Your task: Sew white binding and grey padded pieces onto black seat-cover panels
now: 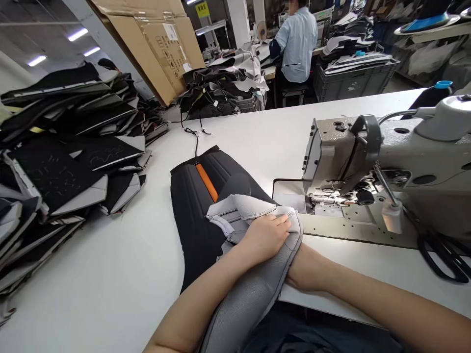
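A black padded seat cover with an orange stripe lies on the white table, its near part folded over so the grey backing shows. My left hand lies on this grey backing, fingers together and closed over the fabric near the folded edge. My right hand reaches beneath the same edge from the right; the cover hides its fingers. Just beyond the fold, to the right, is the needle area of a sewing machine. The cover's nearest end hangs toward my lap.
Stacked black and grey pieces crowd the left side. Black-handled scissors lie at the right. Across the white table are a cardboard box, a fabric heap, a grey crate and a person facing away.
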`<state>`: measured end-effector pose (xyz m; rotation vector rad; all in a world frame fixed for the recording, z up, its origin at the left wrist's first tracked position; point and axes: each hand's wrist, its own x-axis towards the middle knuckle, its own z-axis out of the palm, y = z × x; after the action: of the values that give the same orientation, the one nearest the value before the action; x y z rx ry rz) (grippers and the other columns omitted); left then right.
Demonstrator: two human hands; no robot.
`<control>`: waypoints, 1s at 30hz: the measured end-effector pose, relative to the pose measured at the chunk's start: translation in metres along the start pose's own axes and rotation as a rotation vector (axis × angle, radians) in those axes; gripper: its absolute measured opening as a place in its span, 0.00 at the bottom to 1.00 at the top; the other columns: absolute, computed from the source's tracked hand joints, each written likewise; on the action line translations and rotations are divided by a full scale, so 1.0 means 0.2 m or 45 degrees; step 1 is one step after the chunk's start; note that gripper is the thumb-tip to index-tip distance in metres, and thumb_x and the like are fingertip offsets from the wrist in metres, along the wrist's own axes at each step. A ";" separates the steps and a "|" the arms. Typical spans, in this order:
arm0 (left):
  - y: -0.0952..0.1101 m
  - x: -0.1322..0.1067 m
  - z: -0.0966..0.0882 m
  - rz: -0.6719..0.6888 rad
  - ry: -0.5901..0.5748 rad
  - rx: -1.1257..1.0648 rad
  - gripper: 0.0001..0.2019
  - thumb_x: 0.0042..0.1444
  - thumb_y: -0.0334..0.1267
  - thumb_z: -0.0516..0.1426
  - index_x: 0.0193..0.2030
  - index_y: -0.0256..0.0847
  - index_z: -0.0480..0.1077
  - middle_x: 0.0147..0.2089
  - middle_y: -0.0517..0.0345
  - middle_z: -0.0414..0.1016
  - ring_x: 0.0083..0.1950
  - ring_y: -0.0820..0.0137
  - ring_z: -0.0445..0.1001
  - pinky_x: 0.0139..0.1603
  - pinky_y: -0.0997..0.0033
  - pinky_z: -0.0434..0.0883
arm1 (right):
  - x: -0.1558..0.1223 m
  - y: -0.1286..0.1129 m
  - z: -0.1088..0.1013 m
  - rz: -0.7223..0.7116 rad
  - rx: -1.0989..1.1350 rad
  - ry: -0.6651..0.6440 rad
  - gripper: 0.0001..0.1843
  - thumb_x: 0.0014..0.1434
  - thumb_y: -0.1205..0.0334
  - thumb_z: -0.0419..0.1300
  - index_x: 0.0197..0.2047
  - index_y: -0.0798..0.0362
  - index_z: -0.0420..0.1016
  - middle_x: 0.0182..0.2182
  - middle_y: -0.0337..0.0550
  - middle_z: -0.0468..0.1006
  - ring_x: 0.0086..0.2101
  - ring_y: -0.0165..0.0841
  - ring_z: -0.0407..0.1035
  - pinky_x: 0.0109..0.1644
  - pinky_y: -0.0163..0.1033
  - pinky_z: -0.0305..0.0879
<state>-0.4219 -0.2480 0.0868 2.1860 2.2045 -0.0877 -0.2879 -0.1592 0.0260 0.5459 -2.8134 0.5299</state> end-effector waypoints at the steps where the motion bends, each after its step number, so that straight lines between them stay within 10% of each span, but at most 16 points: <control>1: 0.01 0.01 0.00 -0.003 -0.043 0.023 0.15 0.65 0.37 0.48 0.55 0.37 0.68 0.60 0.53 0.69 0.51 0.64 0.73 0.48 0.64 0.71 | -0.06 0.02 -0.04 -0.043 0.017 -0.018 0.10 0.64 0.62 0.52 0.41 0.54 0.74 0.37 0.44 0.76 0.40 0.35 0.70 0.49 0.45 0.67; 10: 0.13 0.06 0.01 0.002 -0.051 0.294 0.20 0.63 0.29 0.46 0.60 0.29 0.63 0.61 0.41 0.66 0.45 0.64 0.73 0.42 0.65 0.71 | -0.21 0.23 -0.14 0.523 -0.357 0.195 0.20 0.64 0.64 0.46 0.55 0.59 0.69 0.30 0.45 0.75 0.29 0.34 0.69 0.30 0.38 0.60; 30: 0.10 0.34 0.02 0.066 -0.066 0.273 0.23 0.61 0.34 0.48 0.62 0.29 0.63 0.64 0.45 0.62 0.52 0.56 0.70 0.47 0.58 0.69 | -0.34 0.33 -0.21 0.478 -0.425 0.107 0.20 0.65 0.63 0.47 0.54 0.61 0.70 0.27 0.45 0.76 0.28 0.33 0.71 0.30 0.36 0.60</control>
<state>-0.4028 -0.1802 0.0772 2.3149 2.2015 -0.3912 -0.2466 -0.0650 0.0244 -0.0702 -2.8433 0.1305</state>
